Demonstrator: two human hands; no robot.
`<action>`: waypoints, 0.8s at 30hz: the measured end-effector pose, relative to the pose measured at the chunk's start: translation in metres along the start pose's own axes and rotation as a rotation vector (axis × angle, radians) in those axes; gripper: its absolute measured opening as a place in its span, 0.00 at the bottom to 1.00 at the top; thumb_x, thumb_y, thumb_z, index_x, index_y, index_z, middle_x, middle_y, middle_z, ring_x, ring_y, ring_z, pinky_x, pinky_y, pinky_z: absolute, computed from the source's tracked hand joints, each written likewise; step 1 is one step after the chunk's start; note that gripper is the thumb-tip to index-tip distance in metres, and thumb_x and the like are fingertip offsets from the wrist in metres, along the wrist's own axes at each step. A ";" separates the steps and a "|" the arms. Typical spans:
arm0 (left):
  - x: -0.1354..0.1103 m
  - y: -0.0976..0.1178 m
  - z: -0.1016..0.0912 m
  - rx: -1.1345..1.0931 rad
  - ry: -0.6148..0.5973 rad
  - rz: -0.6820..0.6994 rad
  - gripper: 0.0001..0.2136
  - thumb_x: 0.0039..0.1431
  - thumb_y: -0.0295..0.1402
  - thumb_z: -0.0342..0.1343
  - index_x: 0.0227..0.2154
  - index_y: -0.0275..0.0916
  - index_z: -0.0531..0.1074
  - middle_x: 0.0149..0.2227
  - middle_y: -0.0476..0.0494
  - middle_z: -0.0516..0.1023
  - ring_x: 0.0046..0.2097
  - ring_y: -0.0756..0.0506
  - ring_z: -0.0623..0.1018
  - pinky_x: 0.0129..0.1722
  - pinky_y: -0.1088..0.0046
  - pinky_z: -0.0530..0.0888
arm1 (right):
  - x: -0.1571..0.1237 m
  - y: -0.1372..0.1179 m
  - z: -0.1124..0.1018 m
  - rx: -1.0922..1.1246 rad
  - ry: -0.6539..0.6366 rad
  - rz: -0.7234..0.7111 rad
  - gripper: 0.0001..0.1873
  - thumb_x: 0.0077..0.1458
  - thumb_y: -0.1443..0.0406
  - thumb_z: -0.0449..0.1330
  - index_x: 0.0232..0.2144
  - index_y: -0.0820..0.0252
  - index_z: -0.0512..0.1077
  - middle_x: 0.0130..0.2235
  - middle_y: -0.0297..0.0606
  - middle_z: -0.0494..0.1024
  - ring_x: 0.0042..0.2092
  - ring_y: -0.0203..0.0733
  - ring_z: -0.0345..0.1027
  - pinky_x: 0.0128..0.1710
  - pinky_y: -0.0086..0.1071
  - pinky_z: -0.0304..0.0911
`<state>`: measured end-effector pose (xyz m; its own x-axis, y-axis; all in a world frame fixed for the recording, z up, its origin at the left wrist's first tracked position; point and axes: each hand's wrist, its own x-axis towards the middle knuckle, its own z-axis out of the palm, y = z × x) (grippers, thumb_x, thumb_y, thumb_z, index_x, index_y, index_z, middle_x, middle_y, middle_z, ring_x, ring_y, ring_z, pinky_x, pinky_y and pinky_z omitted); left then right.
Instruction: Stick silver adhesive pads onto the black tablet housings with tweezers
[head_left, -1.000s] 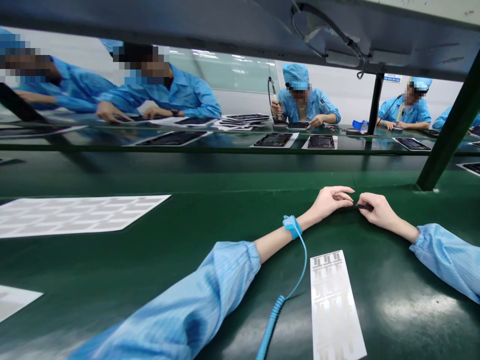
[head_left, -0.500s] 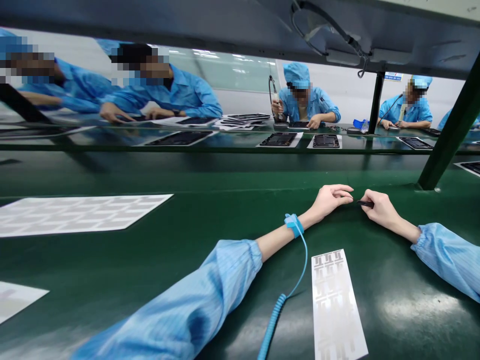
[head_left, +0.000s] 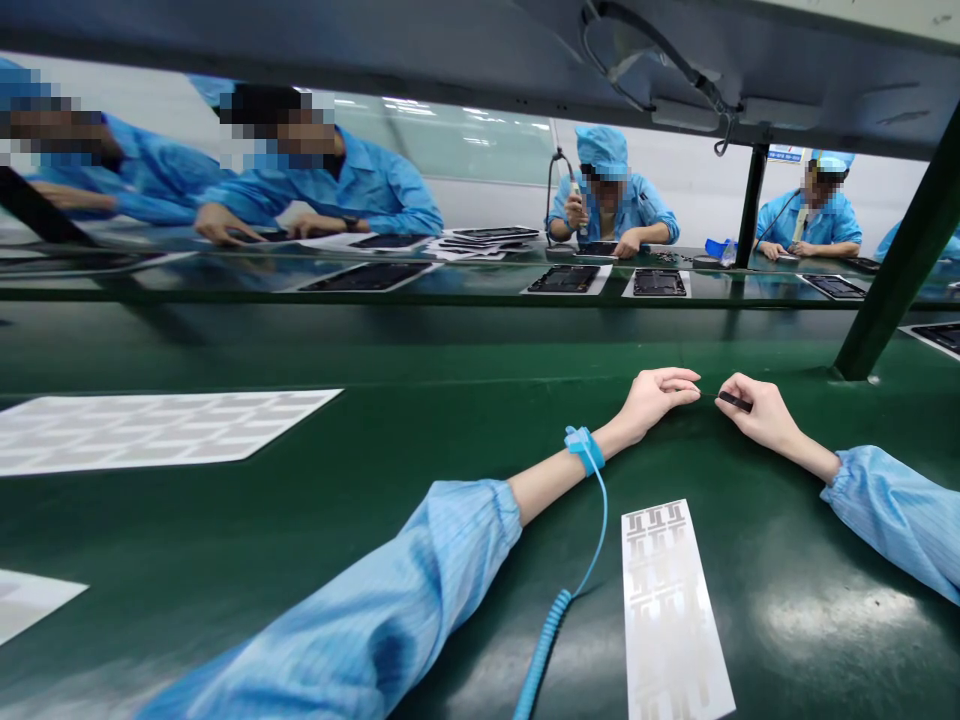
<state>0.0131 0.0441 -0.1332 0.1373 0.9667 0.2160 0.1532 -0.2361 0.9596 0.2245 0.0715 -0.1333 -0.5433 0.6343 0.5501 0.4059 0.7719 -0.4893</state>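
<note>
My left hand point(head_left: 656, 397) rests on the green belt point(head_left: 420, 440), fingers curled and pinched at their tips toward the right. A blue wrist strap point(head_left: 583, 448) with a coiled cord point(head_left: 547, 630) sits on its wrist. My right hand point(head_left: 757, 412) lies a few centimetres to the right, closed on a small thin dark piece point(head_left: 733, 401). A very thin strand seems to run between the two hands. A narrow white sheet of printed parts point(head_left: 671, 610) lies on the belt nearer to me, below both hands.
A large white sheet of labels point(head_left: 150, 428) lies at the left, another white sheet corner point(head_left: 30, 600) at the near left. A green post point(head_left: 892, 260) stands at right. Across a raised shelf point(head_left: 480, 290) carrying dark panels, several people in blue coats work.
Both hands have lifted slightly and drawn a little apart; the dark piece in my right hand tilted. A person across the line raised a tool to head height.
</note>
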 end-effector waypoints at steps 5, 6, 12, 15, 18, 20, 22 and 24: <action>0.000 0.001 0.000 0.005 -0.016 -0.005 0.11 0.67 0.36 0.60 0.46 0.34 0.73 0.45 0.42 0.77 0.44 0.43 0.79 0.45 0.60 0.79 | 0.000 -0.003 0.000 0.020 0.003 -0.006 0.16 0.65 0.54 0.59 0.38 0.62 0.73 0.26 0.29 0.72 0.26 0.32 0.67 0.30 0.30 0.68; 0.000 0.001 0.000 0.008 -0.022 -0.007 0.11 0.67 0.36 0.60 0.46 0.34 0.73 0.45 0.42 0.77 0.44 0.43 0.79 0.45 0.60 0.79 | 0.000 -0.003 0.000 0.022 0.000 -0.009 0.16 0.65 0.54 0.59 0.38 0.62 0.73 0.26 0.29 0.73 0.26 0.32 0.67 0.31 0.31 0.68; 0.000 0.001 0.000 0.020 -0.067 -0.015 0.10 0.67 0.36 0.60 0.45 0.34 0.73 0.44 0.42 0.77 0.44 0.44 0.79 0.45 0.60 0.79 | 0.001 -0.003 0.001 0.021 -0.023 -0.025 0.16 0.65 0.54 0.58 0.36 0.63 0.73 0.27 0.30 0.73 0.27 0.32 0.68 0.31 0.30 0.69; 0.000 0.000 0.000 0.024 -0.084 -0.014 0.10 0.67 0.36 0.60 0.45 0.34 0.73 0.44 0.42 0.77 0.44 0.44 0.79 0.45 0.60 0.79 | 0.001 -0.002 0.001 0.017 -0.033 -0.035 0.16 0.65 0.55 0.58 0.34 0.63 0.73 0.28 0.30 0.74 0.28 0.32 0.68 0.31 0.30 0.69; 0.000 0.000 0.000 0.029 -0.097 -0.011 0.10 0.67 0.36 0.60 0.45 0.34 0.73 0.45 0.42 0.77 0.44 0.43 0.79 0.45 0.60 0.79 | 0.001 -0.002 0.000 0.012 -0.040 -0.049 0.16 0.66 0.55 0.58 0.33 0.63 0.73 0.29 0.31 0.74 0.29 0.33 0.69 0.32 0.30 0.68; 0.000 0.000 0.001 0.033 -0.105 -0.009 0.10 0.67 0.36 0.60 0.45 0.34 0.73 0.45 0.42 0.77 0.44 0.43 0.79 0.45 0.60 0.79 | 0.001 -0.002 0.000 0.007 -0.043 -0.056 0.17 0.65 0.56 0.58 0.31 0.63 0.72 0.28 0.30 0.73 0.28 0.32 0.67 0.31 0.29 0.68; 0.000 0.000 0.001 0.038 -0.113 -0.006 0.10 0.67 0.36 0.60 0.45 0.34 0.73 0.44 0.42 0.77 0.44 0.43 0.79 0.45 0.60 0.79 | 0.000 -0.002 0.000 0.004 -0.045 -0.060 0.17 0.65 0.56 0.59 0.29 0.63 0.71 0.26 0.29 0.71 0.27 0.32 0.66 0.29 0.29 0.67; 0.000 0.000 0.002 0.042 -0.119 -0.002 0.10 0.67 0.36 0.60 0.45 0.34 0.73 0.44 0.42 0.77 0.43 0.44 0.79 0.45 0.60 0.79 | -0.001 -0.002 -0.001 0.004 -0.045 -0.066 0.18 0.65 0.56 0.59 0.29 0.63 0.71 0.25 0.28 0.70 0.26 0.31 0.65 0.29 0.28 0.66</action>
<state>0.0146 0.0440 -0.1336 0.2519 0.9492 0.1885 0.1944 -0.2405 0.9510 0.2243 0.0692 -0.1320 -0.6010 0.5794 0.5506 0.3654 0.8118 -0.4554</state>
